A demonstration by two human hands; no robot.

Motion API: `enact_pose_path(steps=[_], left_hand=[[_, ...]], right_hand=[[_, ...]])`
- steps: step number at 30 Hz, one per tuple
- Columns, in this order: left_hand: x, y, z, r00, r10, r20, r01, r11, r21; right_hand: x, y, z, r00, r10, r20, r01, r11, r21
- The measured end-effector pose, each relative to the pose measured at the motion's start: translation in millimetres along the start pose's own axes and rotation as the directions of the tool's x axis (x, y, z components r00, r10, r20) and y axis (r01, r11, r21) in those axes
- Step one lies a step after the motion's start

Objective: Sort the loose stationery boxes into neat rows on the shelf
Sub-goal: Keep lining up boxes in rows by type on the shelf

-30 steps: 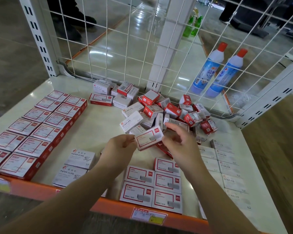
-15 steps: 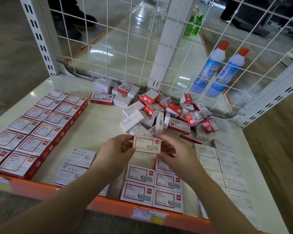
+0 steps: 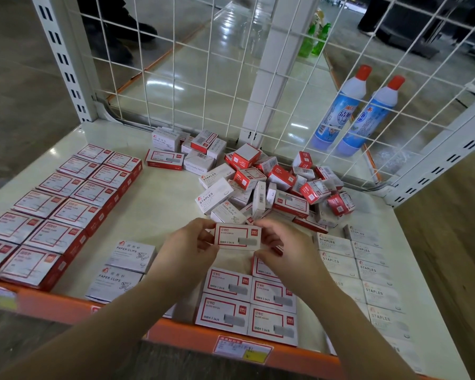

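I hold a red-and-white staples box flat, label up, above the shelf. My left hand pinches its left end and my right hand pinches its right end. Just below it lie neat rows of the same red-framed boxes. A loose pile of mixed boxes lies behind my hands near the wire back. Red boxes fill rows on the left, white paper clip boxes sit front left, and white staples boxes line the right.
A white wire mesh and posts close the shelf's back and right side. Two blue cleaner bottles stand behind the mesh. An orange front rail carries a price label. Bare shelf surface lies between the left rows and the pile.
The box has turned from tilted to flat with its label up and come down toward the front rows. My right hand has moved from above the pile to grip the box's right end.
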State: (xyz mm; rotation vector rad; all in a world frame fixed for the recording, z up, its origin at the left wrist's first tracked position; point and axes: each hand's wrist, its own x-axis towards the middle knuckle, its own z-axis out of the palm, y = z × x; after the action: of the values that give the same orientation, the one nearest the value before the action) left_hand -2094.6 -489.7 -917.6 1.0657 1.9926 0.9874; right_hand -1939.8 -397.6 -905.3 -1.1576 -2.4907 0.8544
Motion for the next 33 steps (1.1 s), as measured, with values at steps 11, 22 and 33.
enact_pose_path(steps=[11,22,33], left_hand=[[3.1,0.3,0.4,0.998,0.037,-0.043,-0.032,0.994,0.107],[-0.5,5.9,1.6,0.991,0.118,0.069,-0.135,0.908,0.396],[1.8,11.9,12.0,0.951,0.14,0.277,-0.273,0.799,0.535]], right_hand=[[-2.3,-3.3,0.0,0.99,0.013,0.139,-0.01,1.0,-0.02],[2.9,1.7,8.9,0.974,0.085,0.209,-0.06,0.991,-0.121],[-3.1,16.9,0.0,0.986,0.084,0.141,-0.055,0.979,-0.197]])
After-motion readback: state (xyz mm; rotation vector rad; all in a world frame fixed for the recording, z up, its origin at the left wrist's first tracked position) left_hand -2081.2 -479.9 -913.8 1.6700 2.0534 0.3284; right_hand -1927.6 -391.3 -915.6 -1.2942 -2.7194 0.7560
